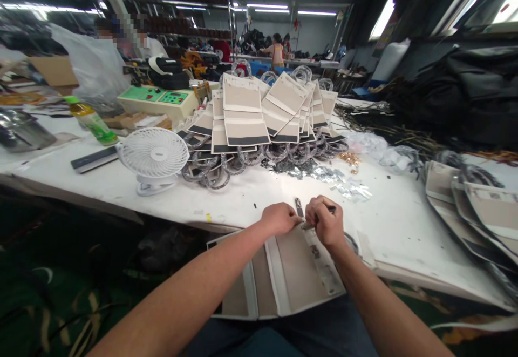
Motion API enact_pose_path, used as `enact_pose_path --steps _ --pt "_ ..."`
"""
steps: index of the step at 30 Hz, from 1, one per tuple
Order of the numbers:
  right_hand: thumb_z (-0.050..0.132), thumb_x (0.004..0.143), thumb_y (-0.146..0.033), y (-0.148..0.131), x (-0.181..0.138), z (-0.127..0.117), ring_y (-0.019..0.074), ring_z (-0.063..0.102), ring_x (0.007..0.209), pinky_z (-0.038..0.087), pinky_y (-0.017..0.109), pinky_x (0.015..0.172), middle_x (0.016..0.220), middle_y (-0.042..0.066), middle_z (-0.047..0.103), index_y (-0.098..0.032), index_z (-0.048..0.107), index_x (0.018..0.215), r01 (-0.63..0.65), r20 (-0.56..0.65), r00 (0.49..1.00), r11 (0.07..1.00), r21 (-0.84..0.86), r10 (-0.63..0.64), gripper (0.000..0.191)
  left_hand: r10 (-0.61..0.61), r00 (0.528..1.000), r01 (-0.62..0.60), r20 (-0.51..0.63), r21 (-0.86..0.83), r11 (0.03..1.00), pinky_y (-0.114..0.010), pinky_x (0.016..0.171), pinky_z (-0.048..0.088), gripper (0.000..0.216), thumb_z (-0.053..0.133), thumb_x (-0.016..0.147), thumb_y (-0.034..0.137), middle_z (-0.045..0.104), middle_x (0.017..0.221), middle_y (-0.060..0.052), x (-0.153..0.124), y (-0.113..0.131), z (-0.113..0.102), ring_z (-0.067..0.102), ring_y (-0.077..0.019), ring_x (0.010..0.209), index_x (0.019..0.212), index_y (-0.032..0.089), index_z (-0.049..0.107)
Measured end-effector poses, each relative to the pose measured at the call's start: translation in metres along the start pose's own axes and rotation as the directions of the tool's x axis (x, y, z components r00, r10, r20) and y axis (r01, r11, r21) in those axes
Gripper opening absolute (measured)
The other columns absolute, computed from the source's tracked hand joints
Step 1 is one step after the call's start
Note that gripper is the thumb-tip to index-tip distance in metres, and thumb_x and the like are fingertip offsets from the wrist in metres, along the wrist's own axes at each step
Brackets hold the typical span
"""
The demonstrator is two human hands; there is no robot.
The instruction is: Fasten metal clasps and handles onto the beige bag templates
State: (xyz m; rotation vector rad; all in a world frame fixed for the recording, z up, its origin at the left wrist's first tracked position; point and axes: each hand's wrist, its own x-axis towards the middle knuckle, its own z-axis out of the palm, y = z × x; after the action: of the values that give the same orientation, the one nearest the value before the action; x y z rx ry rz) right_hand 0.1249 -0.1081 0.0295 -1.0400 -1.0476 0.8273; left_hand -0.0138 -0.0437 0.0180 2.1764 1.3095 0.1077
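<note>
Left hand point(279, 219) pinching beige card panel point(297, 270) top edge, right hand point(326, 222) gripping thin dark tool point(331, 209) — hands nr touching, at table point(259, 195) edge

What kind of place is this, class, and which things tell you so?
Probably a bag-making workshop: a heap of matching bags on the long worktable, a bench machine, and other workers behind.

Ceiling tube lights point(271, 6) far, windows point(485, 0) far right blown out. White table point(251, 195) glared bright at centre. Floor near left sat dim. Edges bowed by wide lens; far faces pixelated.
</note>
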Motion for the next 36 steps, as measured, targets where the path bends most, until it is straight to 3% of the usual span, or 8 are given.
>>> enact_pose_path --steps 4,7,9,12,15,20,27,36 --pt "0.06 0.087 -0.028 0.003 0.0 -0.001 0.0122 0.041 0.043 0.032 0.028 0.044 0.046 -0.004 0.047 -0.025 0.045 0.057 -0.004 0.014 1.0 0.999 -0.04 0.005 0.034 0.034 0.986 -0.031 -0.164 0.025 0.999 -0.036 0.097 0.051 0.031 0.061 0.095 0.041 0.075 0.119 -0.005 -0.033 0.009 0.005 0.068 -0.0251 0.112 0.121 0.027 0.072" --pt "0.059 0.086 -0.026 0.0 0.002 -0.004 0.0118 0.042 0.044 0.033 0.027 0.045 0.047 -0.005 0.048 -0.024 0.047 0.057 -0.006 0.015 1.0 0.999 -0.052 0.007 0.032 0.237 0.933 -0.222 -0.27 0.084 0.971 -0.042 0.116 0.04 0.047 0.063 0.095 0.044 0.063 0.142 -0.008 -0.079 0.011 0.028 0.055 -0.0266 0.133 0.139 0.026 0.06" --pt "0.06 0.085 -0.026 0.0 0.003 -0.005 0.0115 0.042 0.044 0.033 0.026 0.045 0.046 -0.005 0.049 -0.023 0.048 0.056 -0.015 0.021 1.0 0.998 -0.064 0.016 0.032 0.413 0.879 -0.388 -0.239 0.147 0.91 -0.052 0.124 0.031 0.074 0.07 0.085 0.065 0.054 0.153 -0.011 -0.109 0.01 0.049 0.048 -0.0326 0.14 0.146 0.026 0.054" --pt "0.062 0.086 -0.029 0.0 0.005 -0.004 0.0111 0.042 0.042 0.032 0.026 0.044 0.044 -0.005 0.049 -0.023 0.049 0.056 -0.023 0.023 0.999 0.997 -0.075 0.025 0.033 0.479 0.872 -0.445 -0.105 0.237 0.863 -0.061 0.129 0.016 0.107 0.076 0.074 0.075 0.038 0.166 -0.015 -0.134 0.012 0.073 0.031 -0.0381 0.153 0.16 0.024 0.036" --pt "0.062 0.087 -0.03 -0.001 0.005 -0.003 0.011 0.042 0.042 0.033 0.025 0.044 0.044 -0.005 0.05 -0.023 0.049 0.055 -0.017 0.024 1.0 0.997 -0.073 0.019 0.035 0.452 0.891 -0.419 -0.044 0.305 0.855 -0.061 0.129 0.012 0.105 0.077 0.079 0.062 0.029 0.17 -0.018 -0.136 0.018 0.079 0.022 -0.0369 0.158 0.163 0.023 0.027" --pt "0.062 0.09 -0.033 -0.006 -0.001 -0.009 0.011 0.042 0.041 0.033 0.026 0.043 0.046 -0.005 0.048 -0.024 0.046 0.056 -0.009 -0.011 1.0 0.999 -0.032 0.008 0.039 0.455 0.89 -0.425 -0.013 0.338 0.84 -0.06 0.129 0.012 0.098 0.075 0.079 0.057 0.032 0.169 -0.02 -0.128 0.024 0.072 0.025 -0.0373 0.157 0.16 0.021 0.035" --pt "0.068 0.085 -0.03 -0.014 -0.031 -0.036 0.0084 0.034 0.04 0.029 0.024 0.04 0.051 -0.008 0.036 -0.023 0.039 0.06 -0.092 -0.092 0.987 0.932 0.352 0.132 0.04 0.475 0.88 -0.444 -0.003 0.348 0.826 -0.061 0.127 0.015 0.093 0.078 0.077 0.053 0.036 0.165 -0.019 -0.126 0.025 0.07 0.028 -0.0387 0.154 0.156 0.021 0.041" --pt "0.063 0.084 -0.035 0.002 -0.034 -0.062 0.0086 0.029 0.042 0.031 0.025 0.041 0.054 -0.008 0.031 -0.023 0.039 0.062 -0.132 -0.176 0.953 0.863 0.489 0.245 0.035 0.506 0.861 -0.49 0.056 0.363 0.793 -0.06 0.129 0.01 0.095 0.073 0.08 0.061 0.04 0.163 -0.018 -0.115 0.02 0.068 0.027 -0.0401 0.154 0.158 0.018 0.04"
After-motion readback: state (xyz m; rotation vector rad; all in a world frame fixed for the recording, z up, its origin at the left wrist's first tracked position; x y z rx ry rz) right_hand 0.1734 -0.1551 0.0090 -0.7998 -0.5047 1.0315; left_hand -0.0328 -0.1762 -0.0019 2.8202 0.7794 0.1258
